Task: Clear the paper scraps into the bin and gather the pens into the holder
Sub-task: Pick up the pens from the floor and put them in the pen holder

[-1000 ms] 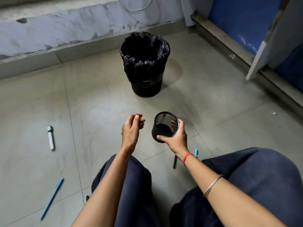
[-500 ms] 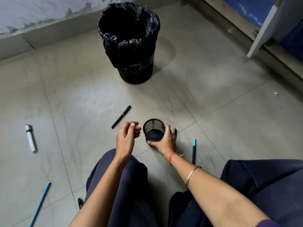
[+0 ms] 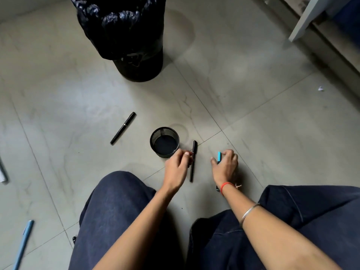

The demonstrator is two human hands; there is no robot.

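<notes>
The left hand [image 3: 178, 165], fingers pinched, touches the black pen [image 3: 193, 161] lying lengthwise beside the holder [image 3: 164, 142]; the right hand [image 3: 226, 166] seems closed on the blue pen [image 3: 219, 157].

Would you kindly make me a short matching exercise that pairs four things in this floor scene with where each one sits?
Things:
1. mesh pen holder
2. bin
3. blue-capped pen
4. paper scrap

Places:
A. under the right hand
B. far right on the floor
C. top of the view, lined with a black bag
D. upright and empty, just beyond the left hand

Pairs: 1-D, 2-C, 3-A, 4-B
</notes>
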